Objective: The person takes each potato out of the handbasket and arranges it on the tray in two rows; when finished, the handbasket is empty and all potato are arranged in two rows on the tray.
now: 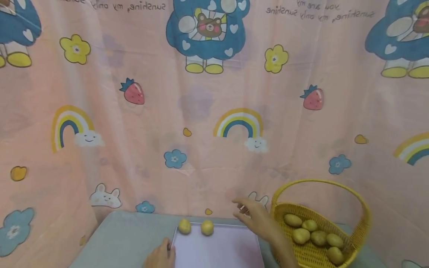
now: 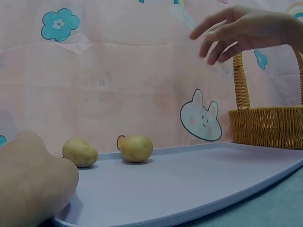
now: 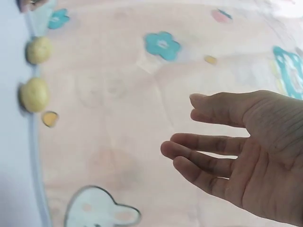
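Observation:
At the left rim of a pale lilac tray (image 1: 218,249), my left hand (image 1: 160,256) grips the edge; in the left wrist view the near part of that hand (image 2: 35,182) hides its fingertips. Two potatoes lie apart along the tray's far side, one potato (image 1: 184,226) at the corner and another potato (image 1: 207,227) to its right. My right hand (image 1: 258,219) hovers above the tray's far right, between it and the basket. Its fingers are loosely bent and hold nothing, as the right wrist view shows the palm (image 3: 265,156) bare.
A yellow wicker basket (image 1: 311,258) with a tall arched handle stands right of the tray, holding several potatoes (image 1: 318,238). Grey-green cloth (image 1: 134,238) covers the table. A pink printed curtain (image 1: 201,178) hangs directly behind it.

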Tool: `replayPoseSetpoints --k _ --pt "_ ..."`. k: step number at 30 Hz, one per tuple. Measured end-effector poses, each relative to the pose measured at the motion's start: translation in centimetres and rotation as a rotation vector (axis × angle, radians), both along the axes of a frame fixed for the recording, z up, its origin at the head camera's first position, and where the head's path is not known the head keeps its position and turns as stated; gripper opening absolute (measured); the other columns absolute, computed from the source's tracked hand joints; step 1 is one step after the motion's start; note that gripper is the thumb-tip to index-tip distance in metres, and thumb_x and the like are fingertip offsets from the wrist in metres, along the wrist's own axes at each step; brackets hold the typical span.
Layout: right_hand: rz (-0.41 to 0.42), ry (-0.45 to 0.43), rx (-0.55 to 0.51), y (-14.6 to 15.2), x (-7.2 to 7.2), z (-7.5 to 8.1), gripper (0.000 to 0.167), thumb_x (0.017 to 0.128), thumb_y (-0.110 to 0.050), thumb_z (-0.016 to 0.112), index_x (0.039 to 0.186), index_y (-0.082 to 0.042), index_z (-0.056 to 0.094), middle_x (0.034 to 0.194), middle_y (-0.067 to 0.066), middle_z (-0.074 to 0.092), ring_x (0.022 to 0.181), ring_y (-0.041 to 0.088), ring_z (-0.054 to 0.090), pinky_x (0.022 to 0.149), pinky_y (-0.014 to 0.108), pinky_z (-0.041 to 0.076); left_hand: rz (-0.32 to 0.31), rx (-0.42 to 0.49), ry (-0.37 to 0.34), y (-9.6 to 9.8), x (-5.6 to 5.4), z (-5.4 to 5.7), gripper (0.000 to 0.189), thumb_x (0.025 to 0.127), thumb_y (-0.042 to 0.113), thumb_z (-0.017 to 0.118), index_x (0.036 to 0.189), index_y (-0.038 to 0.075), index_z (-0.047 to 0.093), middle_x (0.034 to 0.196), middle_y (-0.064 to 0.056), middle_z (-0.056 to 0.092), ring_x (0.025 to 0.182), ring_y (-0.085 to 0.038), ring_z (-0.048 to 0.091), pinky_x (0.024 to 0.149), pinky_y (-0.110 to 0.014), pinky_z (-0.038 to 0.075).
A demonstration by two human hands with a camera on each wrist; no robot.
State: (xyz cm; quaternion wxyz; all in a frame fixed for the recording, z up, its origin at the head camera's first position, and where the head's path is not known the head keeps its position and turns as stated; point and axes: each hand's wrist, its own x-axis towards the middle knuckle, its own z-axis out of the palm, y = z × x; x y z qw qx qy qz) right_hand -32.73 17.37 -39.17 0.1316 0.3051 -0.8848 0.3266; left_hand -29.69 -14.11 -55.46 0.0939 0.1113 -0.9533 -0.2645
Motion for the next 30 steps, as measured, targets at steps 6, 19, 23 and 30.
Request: replayPoseSetpoints --k 6,19,23,30 --pt "-0.085 -0.024 -0.111 4.1 0.8 1.8 0.03 0.101 -0.02 0.068 0.13 -0.009 0.067 0.105 0.004 0.073 0.093 0.013 0.071 0.083 0.025 0.059 -0.002 -0.036 0.058 -0.6 -0.1 -0.1 0.02 0.095 0.025 0.066 0.086 0.019 0.049 0.059 0.003 0.043 0.053 -0.016 0.043 0.053 -0.031 0.032" --pt "-0.325 -0.011 -0.075 11.8 -0.3 0.4 0.035 0.101 -0.018 0.069 0.132 -0.001 0.065 0.11 0.015 0.075 0.095 0.028 0.075 0.08 0.032 0.06 -0.027 -0.057 0.002 -0.8 -0.4 0.5 0.024 0.098 0.026 0.068 0.086 0.017 0.05 0.062 0.001 0.044 0.056 -0.016 0.043 0.055 -0.031 0.031" --pt "-0.352 -0.108 -0.022 13.2 -1.5 -0.9 0.04 0.101 -0.02 0.069 0.133 0.003 0.062 0.113 0.02 0.073 0.098 0.032 0.074 0.082 0.043 0.061 -0.009 -0.093 0.062 -0.9 -0.2 0.4 0.024 0.097 0.024 0.069 0.085 0.017 0.049 0.059 0.002 0.043 0.053 -0.015 0.041 0.054 -0.03 0.03" --pt "-0.316 -0.25 0.07 15.0 -3.3 -3.7 0.041 0.099 -0.007 0.067 0.134 0.011 0.057 0.124 0.029 0.068 0.107 0.04 0.069 0.088 0.05 0.058 -0.003 -0.112 0.044 -0.8 0.2 0.5 0.025 0.097 0.025 0.069 0.085 0.016 0.049 0.059 0.002 0.042 0.053 -0.015 0.041 0.054 -0.03 0.029"
